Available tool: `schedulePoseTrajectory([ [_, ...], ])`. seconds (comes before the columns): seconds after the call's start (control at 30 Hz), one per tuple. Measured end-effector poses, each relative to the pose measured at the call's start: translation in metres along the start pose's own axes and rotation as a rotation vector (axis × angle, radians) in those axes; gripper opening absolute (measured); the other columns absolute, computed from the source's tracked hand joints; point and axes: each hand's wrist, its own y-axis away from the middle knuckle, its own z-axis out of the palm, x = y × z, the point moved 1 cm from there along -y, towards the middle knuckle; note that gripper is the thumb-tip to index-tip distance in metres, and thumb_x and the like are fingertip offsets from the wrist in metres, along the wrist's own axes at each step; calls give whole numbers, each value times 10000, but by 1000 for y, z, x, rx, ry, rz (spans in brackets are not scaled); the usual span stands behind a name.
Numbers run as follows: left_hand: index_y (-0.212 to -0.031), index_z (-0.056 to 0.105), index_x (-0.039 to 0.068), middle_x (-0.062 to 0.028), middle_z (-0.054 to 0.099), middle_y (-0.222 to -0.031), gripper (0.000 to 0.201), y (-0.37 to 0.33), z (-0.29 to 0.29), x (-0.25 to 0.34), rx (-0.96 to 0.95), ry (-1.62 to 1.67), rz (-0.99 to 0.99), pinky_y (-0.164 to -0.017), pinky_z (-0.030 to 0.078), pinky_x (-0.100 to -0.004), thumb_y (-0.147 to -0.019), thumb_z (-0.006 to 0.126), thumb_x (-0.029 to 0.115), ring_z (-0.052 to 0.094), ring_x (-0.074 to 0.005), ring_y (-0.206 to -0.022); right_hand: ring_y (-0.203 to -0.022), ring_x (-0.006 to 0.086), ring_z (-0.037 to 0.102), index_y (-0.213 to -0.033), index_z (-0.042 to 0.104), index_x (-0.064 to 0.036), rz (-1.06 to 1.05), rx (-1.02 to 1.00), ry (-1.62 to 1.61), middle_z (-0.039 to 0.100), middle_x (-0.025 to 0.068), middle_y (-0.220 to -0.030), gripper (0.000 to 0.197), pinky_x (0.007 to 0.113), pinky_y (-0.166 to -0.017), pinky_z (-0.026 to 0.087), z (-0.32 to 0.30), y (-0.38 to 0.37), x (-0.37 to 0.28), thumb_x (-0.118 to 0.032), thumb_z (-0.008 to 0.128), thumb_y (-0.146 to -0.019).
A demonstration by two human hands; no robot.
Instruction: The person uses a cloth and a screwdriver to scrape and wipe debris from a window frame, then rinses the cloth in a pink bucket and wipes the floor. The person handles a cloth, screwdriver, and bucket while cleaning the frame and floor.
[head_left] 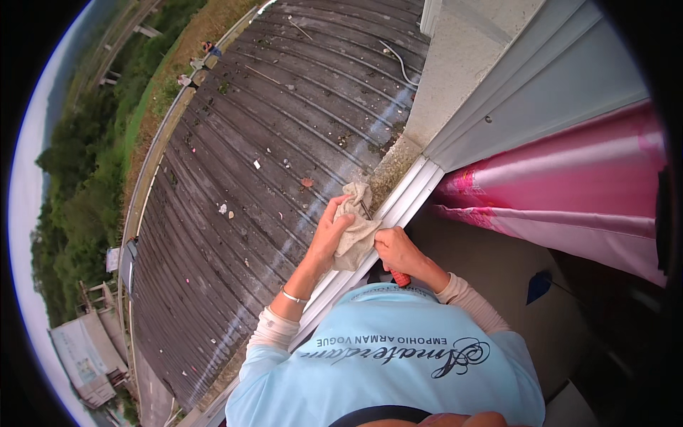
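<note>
My left hand (329, 235) is closed on a crumpled beige cloth (356, 238), which it holds up beside the white window frame. My right hand (398, 249) is at the cloth's right edge, its fingers wrapped round a red-handled tool (400, 278). The red handle sticks out below that fist. A thin dark piece shows among the cloth's upper folds; I cannot tell whether it belongs to the same tool. Both hands are just above the white sill (409, 192), close in front of my light blue shirt.
Outside lies a dark ribbed roof (235, 178) strewn with small debris. A pink curtain (555, 178) hangs at the right, beside a grey-white panel (526, 92). A rough concrete ledge (395, 167) borders the frame. Several people (196, 64) are far off beyond the roof's edge.
</note>
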Motion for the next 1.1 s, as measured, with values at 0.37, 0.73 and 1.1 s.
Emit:
schedulePoseTrajectory([
  [0.37,-1054,528,108,30,512,-985,324,-13,-1,-28,-318,-307,71,-786,406,-208,-754,488,-8,482,-70,-920,-396,135,543,-615,470,-3,235,-101,-72,522,40,-585,390,275,-376,407,-79,72,12,-158,470,-974],
  [0.73,-1114,510,72,-72,594,-1076,332,-19,-19,-26,-135,418,-237,-904,527,-377,-896,682,254,613,-214,-1009,-400,126,523,-616,461,-37,336,-101,-194,502,25,-577,388,262,-376,396,-77,68,18,-175,461,-979],
  [1.1,-1528,203,75,-126,412,-1445,792,16,22,1,-622,779,-335,-1034,422,-342,-858,621,128,513,-235,-1219,-410,119,525,-640,494,-22,179,-246,-272,500,17,-588,423,229,-413,400,-67,76,1,-210,446,-1017],
])
